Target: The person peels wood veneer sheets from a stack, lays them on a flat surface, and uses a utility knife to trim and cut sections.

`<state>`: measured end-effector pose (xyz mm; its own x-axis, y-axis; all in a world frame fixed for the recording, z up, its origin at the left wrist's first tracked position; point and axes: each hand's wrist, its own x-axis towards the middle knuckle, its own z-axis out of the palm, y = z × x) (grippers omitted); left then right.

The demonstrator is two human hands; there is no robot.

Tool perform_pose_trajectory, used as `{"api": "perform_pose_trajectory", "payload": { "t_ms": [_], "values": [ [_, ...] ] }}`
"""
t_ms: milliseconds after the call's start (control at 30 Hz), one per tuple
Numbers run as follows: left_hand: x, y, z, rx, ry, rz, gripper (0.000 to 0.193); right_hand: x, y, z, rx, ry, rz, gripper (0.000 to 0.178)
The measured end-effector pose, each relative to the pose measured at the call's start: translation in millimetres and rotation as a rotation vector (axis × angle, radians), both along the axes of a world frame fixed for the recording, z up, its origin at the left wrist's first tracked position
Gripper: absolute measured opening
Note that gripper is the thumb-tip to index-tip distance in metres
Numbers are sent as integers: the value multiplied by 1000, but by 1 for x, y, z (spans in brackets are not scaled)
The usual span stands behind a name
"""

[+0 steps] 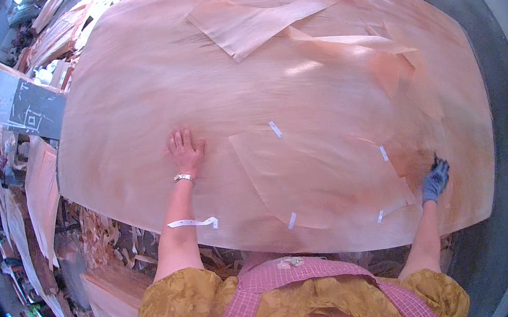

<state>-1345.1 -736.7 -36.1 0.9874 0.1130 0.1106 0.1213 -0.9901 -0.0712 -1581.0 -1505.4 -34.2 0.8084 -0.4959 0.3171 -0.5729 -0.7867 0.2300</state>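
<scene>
A broad sheet of thin, pale wood veneer [149, 95] spreads out in front of me. My left hand [185, 153], bare with a wristwatch [183, 178], lies flat on it, fingers spread. On the right, my right hand [435, 182] wears a blue-grey glove and rests near a brownish patch of the sheet. Its fingers look curled, with something dark at their tips that is too small to name. Between my hands lies a veneer piece [327, 174], with short white tape strips [274, 129] along its edges. A perforated white tape strip [193, 223] hangs across my left forearm.
Torn veneer pieces [268, 22] lie loose on the far part of the sheet. Wood scraps [100, 236] and veneer offcuts [44, 199] crowd the left side. A dark board with white markings [36, 110] stands beyond the sheet's left edge. Grey floor [505, 93] runs along the right.
</scene>
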Motion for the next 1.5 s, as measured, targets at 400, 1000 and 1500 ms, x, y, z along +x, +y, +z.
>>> {"api": "perform_pose_trajectory", "payload": {
  "t_ms": [400, 1000, 1500],
  "values": [
    [-15, 3, 5, -123, -125, -89, 69, -55, -40, -44, 307, -33, -29, 44],
    [57, -31, -17, -319, 196, 126, 82, 156, -45, -44, 670, -155, 163, 41],
    [341, -181, 2, -300, 67, -383, 36, 624, 194, 15, 237, 200, 525, 25]
  ]
}}
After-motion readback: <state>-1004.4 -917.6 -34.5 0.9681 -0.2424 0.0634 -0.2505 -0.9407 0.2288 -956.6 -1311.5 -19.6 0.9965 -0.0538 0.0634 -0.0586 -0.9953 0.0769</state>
